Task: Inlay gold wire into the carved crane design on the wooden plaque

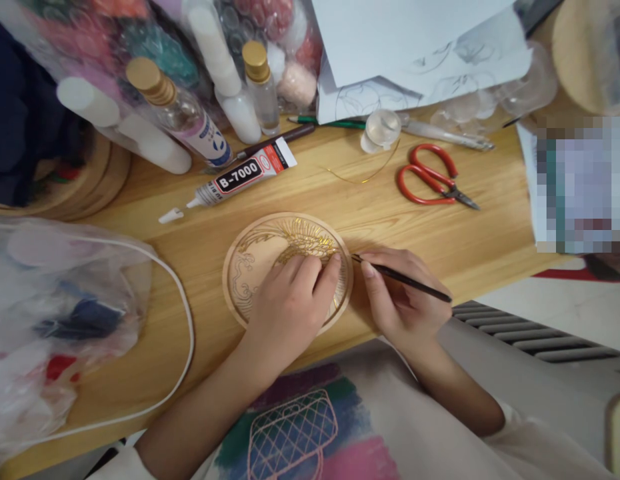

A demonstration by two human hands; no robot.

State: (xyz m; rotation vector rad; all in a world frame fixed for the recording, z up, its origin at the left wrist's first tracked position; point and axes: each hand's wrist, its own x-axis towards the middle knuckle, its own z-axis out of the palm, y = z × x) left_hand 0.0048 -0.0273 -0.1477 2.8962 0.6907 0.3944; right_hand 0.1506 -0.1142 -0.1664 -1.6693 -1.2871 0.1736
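A round wooden plaque (263, 255) with a raised rim lies on the table, bearing line drawing and gold wire work in its upper right part. My left hand (293, 293) rests on the plaque, palm down, fingers bent and close together; whether anything is under the fingertips is hidden. Just right of the rim, my right hand (403, 287) grips dark tweezers (415, 283) between thumb and fingers, their tip pointing left at the plaque's edge. Above the plaque lies a B-7000 glue tube (240, 175), with its white cap at the lower left.
Red-handled scissors (435, 180) and a small clear pot (381, 130) lie on the wooden table (490, 240). Bottles (183, 120), a pen and paper sheets (415, 40) are along the back. A white cable (191, 327) curves beside plastic bags (75, 320) at left.
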